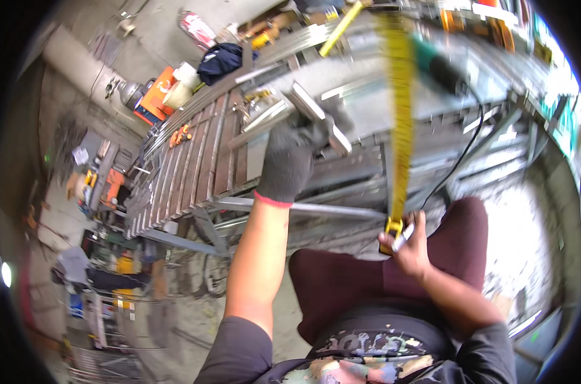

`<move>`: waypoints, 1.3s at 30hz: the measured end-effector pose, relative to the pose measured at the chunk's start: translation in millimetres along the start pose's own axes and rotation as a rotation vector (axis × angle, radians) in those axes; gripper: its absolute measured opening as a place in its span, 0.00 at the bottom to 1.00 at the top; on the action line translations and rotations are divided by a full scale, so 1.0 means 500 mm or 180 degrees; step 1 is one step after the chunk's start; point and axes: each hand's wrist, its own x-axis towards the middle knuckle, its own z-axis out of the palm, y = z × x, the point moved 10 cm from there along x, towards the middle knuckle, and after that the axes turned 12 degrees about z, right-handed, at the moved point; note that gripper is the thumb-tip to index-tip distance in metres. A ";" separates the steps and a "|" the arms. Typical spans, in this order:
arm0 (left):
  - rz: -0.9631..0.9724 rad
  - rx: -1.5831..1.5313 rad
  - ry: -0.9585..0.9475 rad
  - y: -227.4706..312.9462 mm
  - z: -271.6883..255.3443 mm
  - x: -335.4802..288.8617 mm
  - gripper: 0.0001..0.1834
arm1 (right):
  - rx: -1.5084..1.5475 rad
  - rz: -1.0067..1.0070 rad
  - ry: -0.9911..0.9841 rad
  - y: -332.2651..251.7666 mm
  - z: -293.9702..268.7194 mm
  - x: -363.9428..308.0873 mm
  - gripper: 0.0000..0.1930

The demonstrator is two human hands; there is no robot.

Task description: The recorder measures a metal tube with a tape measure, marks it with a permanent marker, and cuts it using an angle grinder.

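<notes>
Well, your tape [393, 229] is out: the case sits low in front of you, just above your legs [342, 278], and its yellow blade [400, 121] runs away from you over the bench [204, 157]. Your bare right hand [412, 249] is closed around the case, thumb and fingers folded in, with a short white stick [403, 237] tucked in the same grip. Your gloved left hand [289, 157] is curled shut round a metal piece [308, 102], held above the bench and well to the left of the blade; the blur is heavy there, so I can't be sure how each finger lies.

As for progress, the drawing-out of the blade looks done, and the piece is in hand. It isn't laid against the tape, nor set down. Whether the far end of the blade has caught on anything, I can't tell. I see no fresh mark on the piece, though one could be lost in the smear. A green tool [434, 61] lies beside the blade's far stretch, and a black cable [477, 137] hangs to its right.
</notes>
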 end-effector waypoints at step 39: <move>-0.1412 0.0008 -0.1923 -0.161 -0.027 0.128 0.29 | -0.3596 -0.0991 0.2415 -0.573 -0.613 0.549 0.27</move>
